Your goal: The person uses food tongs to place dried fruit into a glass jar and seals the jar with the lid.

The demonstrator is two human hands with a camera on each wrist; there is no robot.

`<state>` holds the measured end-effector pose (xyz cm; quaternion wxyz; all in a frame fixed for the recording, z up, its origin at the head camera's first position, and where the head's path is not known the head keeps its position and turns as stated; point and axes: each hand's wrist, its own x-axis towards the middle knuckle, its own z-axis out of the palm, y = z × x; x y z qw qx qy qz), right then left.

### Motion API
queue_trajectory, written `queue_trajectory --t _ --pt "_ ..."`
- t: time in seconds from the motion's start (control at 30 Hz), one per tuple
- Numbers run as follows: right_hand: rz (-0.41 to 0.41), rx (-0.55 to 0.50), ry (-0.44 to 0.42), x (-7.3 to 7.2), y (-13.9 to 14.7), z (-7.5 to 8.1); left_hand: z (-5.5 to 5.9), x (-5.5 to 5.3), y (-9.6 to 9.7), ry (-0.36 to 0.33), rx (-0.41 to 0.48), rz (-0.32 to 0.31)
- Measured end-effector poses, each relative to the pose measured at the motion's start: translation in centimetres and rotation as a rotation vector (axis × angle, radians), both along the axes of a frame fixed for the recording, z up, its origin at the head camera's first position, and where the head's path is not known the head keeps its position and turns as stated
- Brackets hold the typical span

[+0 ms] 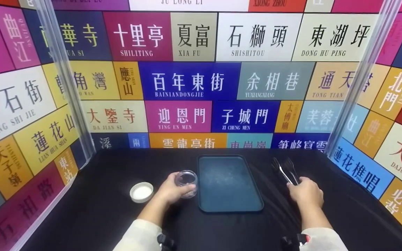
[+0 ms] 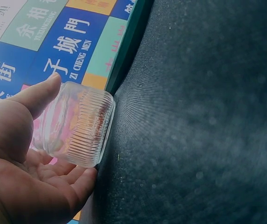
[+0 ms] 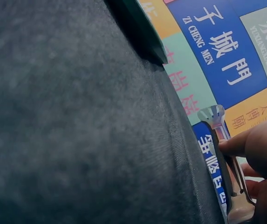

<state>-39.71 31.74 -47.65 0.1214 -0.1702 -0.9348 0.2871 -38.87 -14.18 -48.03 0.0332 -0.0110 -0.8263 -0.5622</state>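
My left hand (image 1: 171,190) grips a clear ribbed jar (image 1: 186,177) at the left edge of the dark tray, thumb on one side and fingers round the other. In the left wrist view the lidless jar (image 2: 79,123) shows vertical ribs; whether anything lies inside is unclear. A white round lid (image 1: 142,191) rests on the cloth, left of that hand. To the tray's right, my right hand (image 1: 306,191) holds metal tongs (image 1: 284,172), their slotted heads pointing away and spread apart. The right wrist view shows the thumb against one arm of the tongs (image 3: 239,205).
A blue-green rectangular tray (image 1: 227,202) lies between the hands on a black cloth (image 1: 110,223). Walls of coloured panels with printed characters (image 1: 187,82) enclose the back and sides, with clear upright strips (image 1: 354,80) at the corners.
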Motion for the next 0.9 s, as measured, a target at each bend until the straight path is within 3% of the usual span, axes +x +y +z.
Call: queue_trajectory --t 0.33,0.53,0.7,0.9 --pt "0.033 0.017 -0.039 -0.1 0.4 -0.5 0.0 0.0 -0.1 0.006 0.007 -0.008" --pt "-0.009 -0.003 -0.044 0.1 0.0 -0.4 0.1 0.0 -0.1 -0.006 0.007 -0.012" --pt "-0.038 0.017 0.066 -0.2 -1.4 0.0 0.0 0.0 -0.1 -0.005 0.000 -0.014" --pt "0.007 0.040 0.194 -0.7 -4.2 1.0 0.0 0.0 -0.2 0.000 0.003 -0.019"
